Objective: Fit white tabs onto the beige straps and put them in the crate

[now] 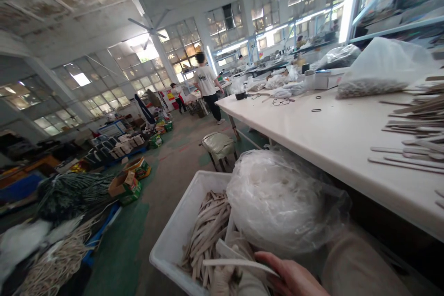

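Observation:
A pale, flat strip runs between my two hands at the bottom of the view. My right hand is bare and closed around its right end, with thumb and fingers pressed together. My left hand, in a light glove, is curled against the strip near its left end; its fingertips are partly hidden. Both hands are over a white plastic bin, which holds a heap of beige strips. A crumpled clear plastic bag bulges over the bin's right side.
A long white table stands on the right, bearing grey-beige strips, a bag of small pieces and eyeglasses. Beyond the bin is a covered stool. Cartons and bundles line the left. A person stands in the aisle.

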The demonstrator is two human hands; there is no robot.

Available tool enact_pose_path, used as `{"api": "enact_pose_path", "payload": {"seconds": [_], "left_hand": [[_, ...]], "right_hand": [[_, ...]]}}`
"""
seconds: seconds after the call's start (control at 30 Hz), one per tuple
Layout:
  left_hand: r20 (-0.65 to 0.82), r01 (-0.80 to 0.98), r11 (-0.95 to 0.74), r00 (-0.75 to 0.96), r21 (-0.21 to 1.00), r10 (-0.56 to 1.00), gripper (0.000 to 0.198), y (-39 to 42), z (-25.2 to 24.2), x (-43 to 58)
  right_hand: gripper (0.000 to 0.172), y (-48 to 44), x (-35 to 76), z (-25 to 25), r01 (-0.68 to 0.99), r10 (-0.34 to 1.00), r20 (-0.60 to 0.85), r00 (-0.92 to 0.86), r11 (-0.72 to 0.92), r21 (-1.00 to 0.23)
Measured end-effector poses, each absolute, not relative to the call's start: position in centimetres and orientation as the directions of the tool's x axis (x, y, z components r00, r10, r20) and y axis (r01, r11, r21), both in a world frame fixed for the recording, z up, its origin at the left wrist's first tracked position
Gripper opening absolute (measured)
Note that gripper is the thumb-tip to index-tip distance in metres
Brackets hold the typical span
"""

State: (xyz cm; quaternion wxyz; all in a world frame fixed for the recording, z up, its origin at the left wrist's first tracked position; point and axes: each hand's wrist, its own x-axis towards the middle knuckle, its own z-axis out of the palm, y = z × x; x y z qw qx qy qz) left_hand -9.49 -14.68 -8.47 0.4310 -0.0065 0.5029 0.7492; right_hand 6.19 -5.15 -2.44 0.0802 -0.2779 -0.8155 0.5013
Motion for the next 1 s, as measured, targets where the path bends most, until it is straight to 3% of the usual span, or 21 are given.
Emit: {"api": "enact_pose_path", "payload": {"seconds": [0.23, 0.37, 0.57, 0.7, 0.9, 1.0], "left_hand": [[-0.448, -0.63, 0.035, -0.511, 0.776, 0.733, 0.043, -13.8, -10.0, -7.2], [-0.445, -0.652, -0.005, -0.523, 0.759, 0.727, 0.049, -14.8, -6.7, -7.6], [-0.485, -0.729, 0.172, -0.242, 0.662, 0.84, 0.042, -15.0, -4.3, -6.1], [-0.53, -0.746, 0.154, -0.296, 0.648, 0.795, 0.047, -14.5, -4.0, -5.6], [-0.556, -0.838, 0.166, -0.185, 0.52, 0.81, 0.046, -13.8, -4.3, -4.8], [-0.476, -0.748, 0.132, -0.266, 0.651, 0.838, 0.04, -13.3, -4.1, -5.2]], "right_hand": [[0.043, -5.0, 5.9, -3.2, 0.369, 0.582, -0.078, -0.809, 0.4, -0.839], [0.047, -5.1, 7.5, -2.5, 0.409, 0.527, -0.202, -0.825, 0.311, -0.858], [0.048, -5.1, 8.8, -1.5, 0.413, 0.539, -0.196, -0.82, 0.319, -0.853], [0.051, -5.1, 10.4, -1.3, 0.43, 0.511, -0.291, -0.809, 0.176, -0.886], [0.051, -4.5, 12.0, -0.7, 0.42, 0.582, -0.238, -0.777, 0.198, -0.886], [0.052, -4.0, 12.2, -0.4, 0.415, 0.612, -0.242, -0.753, 0.157, -0.896]]}}
